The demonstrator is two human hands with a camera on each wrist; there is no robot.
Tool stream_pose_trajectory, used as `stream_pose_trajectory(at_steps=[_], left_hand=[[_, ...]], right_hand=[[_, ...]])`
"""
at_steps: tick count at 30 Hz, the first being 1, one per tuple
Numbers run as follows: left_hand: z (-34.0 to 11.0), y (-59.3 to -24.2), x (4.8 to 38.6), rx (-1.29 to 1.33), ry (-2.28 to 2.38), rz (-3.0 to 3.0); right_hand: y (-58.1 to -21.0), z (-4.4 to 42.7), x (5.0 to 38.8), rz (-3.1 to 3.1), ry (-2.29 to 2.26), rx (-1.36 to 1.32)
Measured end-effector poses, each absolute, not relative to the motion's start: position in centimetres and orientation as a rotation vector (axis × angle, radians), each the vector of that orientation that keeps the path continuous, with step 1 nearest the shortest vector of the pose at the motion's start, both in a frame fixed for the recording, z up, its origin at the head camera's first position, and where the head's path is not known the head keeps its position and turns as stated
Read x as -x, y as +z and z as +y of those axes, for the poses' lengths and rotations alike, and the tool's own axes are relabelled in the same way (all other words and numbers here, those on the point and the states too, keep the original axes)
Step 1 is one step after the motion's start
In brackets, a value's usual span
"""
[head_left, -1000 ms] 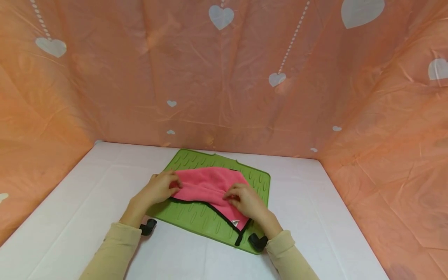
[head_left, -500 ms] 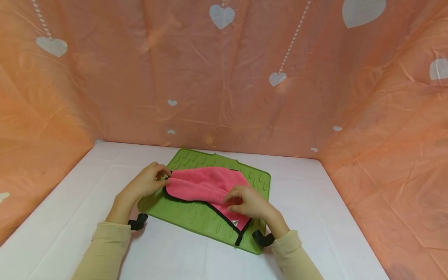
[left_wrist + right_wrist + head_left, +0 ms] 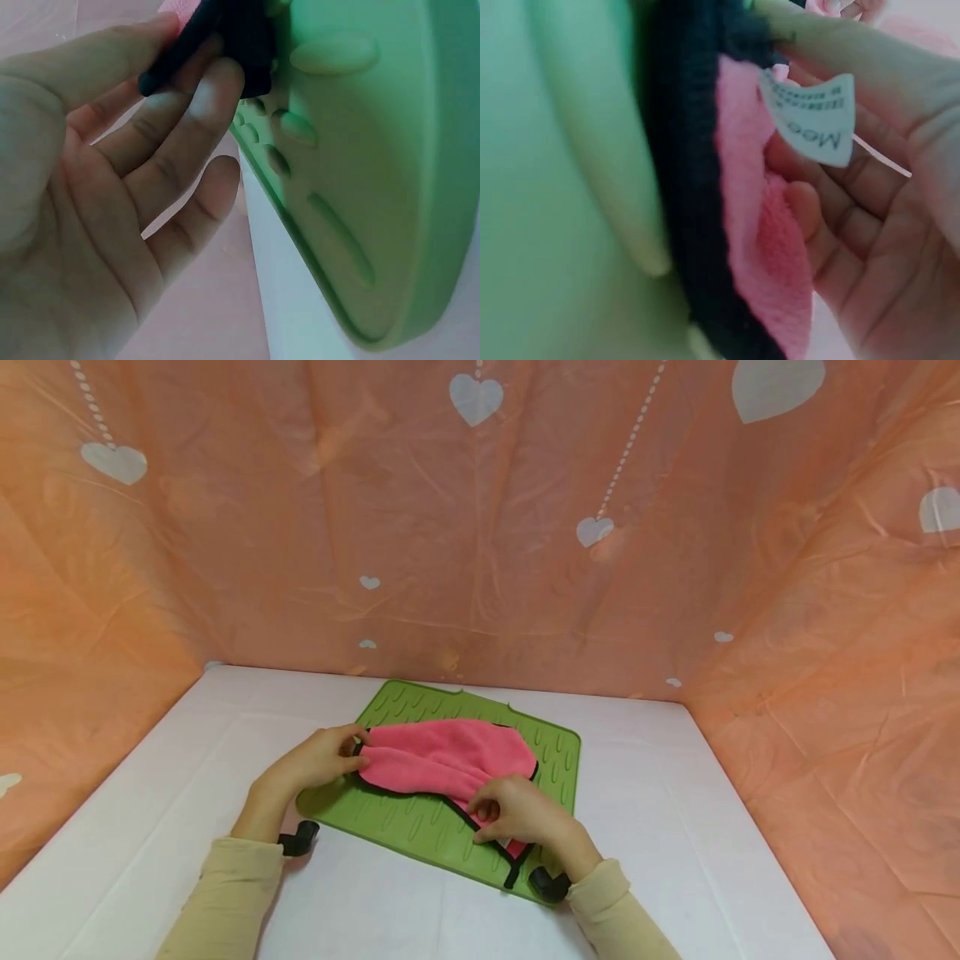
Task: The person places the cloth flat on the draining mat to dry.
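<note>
A pink cloth (image 3: 442, 752) with black edging lies rumpled and partly folded on a ribbed green mat (image 3: 420, 827). At the cloth's left end my left hand (image 3: 318, 758) pinches the black-edged border; in the left wrist view, thumb and fingers close about the black edging (image 3: 251, 45). My right hand (image 3: 521, 810) holds the lower right part, its thumb by the black-trimmed near edge and its fingers curled over the pink fabric. A white printed label (image 3: 821, 124) sticks out from the cloth beside those fingers. A black loop (image 3: 513, 872) hangs from the cloth's near corner.
The mat lies on a white table (image 3: 420, 918). An orange curtain (image 3: 480, 568) with pale hearts stands behind and at both sides. Each wrist wears a black mount, the left one (image 3: 298, 839) over the table and the right one (image 3: 549, 885) over the mat's corner.
My left hand has moved left to the cloth's end and pinches its border. The right hand has slid toward the near edge, covering most of the shiny label there.
</note>
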State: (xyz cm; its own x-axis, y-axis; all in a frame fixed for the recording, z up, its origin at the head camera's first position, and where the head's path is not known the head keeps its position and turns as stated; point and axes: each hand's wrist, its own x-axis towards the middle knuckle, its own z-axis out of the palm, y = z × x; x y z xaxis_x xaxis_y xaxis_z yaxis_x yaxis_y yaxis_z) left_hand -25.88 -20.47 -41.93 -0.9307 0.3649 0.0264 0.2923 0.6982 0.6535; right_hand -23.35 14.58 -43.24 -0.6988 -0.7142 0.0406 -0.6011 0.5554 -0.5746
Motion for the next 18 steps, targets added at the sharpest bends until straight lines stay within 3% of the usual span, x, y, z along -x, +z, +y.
stream_pose_trajectory(at_steps=[18], left_hand=[[-21.6,-41.6,25.8,-0.558,1.102,2.787]], right_hand=[[-43.2,14.8,23.4,2.513,-0.963,1.104]])
